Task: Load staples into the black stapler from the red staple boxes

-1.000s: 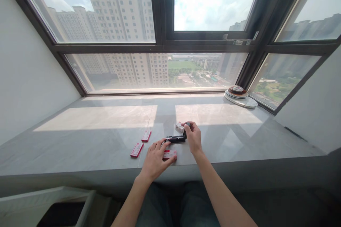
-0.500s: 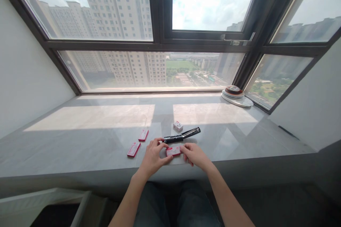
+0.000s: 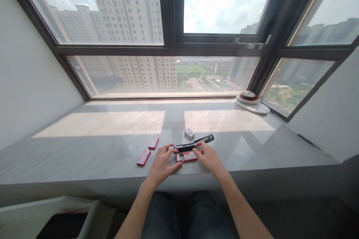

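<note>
My left hand (image 3: 162,163) and my right hand (image 3: 209,158) meet over a small red and white staple box (image 3: 189,156) near the front edge of the grey stone sill (image 3: 112,145). Each hand pinches one end of the box, and a white inner part shows at its left end. Just behind the fingers lies a black stapler (image 3: 193,144) with its top arm swung open to the right. A small white box (image 3: 189,133) sits behind the stapler.
Two flat red boxes (image 3: 153,142) (image 3: 143,157) lie to the left of my hands. A stack of plates (image 3: 252,101) stands at the sill's far right corner by the window. A white bin rim (image 3: 56,209) is below left.
My right hand left the stapler, which now lies open, and came to the staple box. Both hands slid the box a little to the right, and its white inner part now shows.
</note>
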### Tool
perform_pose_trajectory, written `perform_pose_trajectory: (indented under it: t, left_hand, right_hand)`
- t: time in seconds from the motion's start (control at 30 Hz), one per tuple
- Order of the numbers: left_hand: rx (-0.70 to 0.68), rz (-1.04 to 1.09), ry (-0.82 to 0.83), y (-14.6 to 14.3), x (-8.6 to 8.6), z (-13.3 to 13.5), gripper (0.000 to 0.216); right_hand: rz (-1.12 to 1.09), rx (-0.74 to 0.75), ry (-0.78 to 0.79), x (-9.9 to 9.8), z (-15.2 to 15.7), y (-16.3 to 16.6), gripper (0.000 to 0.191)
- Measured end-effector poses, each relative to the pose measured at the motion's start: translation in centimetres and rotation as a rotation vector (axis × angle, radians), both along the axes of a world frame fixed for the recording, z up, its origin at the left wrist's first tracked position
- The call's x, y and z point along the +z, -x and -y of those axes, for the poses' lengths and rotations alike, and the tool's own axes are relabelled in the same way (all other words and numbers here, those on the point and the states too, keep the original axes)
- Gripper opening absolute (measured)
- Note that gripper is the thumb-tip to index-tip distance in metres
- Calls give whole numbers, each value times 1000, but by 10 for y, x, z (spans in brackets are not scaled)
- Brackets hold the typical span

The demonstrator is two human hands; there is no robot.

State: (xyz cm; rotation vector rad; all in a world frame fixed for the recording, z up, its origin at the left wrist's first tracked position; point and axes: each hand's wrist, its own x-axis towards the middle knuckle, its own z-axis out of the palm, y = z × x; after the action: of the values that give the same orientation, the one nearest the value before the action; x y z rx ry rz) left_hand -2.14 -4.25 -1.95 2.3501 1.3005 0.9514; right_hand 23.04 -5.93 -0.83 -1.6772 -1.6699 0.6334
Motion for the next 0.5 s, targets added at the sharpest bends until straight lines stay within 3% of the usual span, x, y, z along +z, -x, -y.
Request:
perform_pose_trajectory:
  t: [0.1, 0.23, 0.37, 0.5]
  left_hand:
    - [31, -33, -1, -2, 1, -1, 33]
    - [58, -52, 7, -3, 2, -1, 32]
    - [103, -77, 16, -4, 4, 1, 30]
    - [113, -107, 46, -5, 5, 3, 31]
  right_hand:
    - [43, 88, -58, 9, -9, 23, 30]
    - [-94, 127, 12, 5, -27, 47, 24]
    - [-171, 127, 27, 1, -39, 60, 22]
    - [-167, 164, -20, 9, -39, 67, 16]
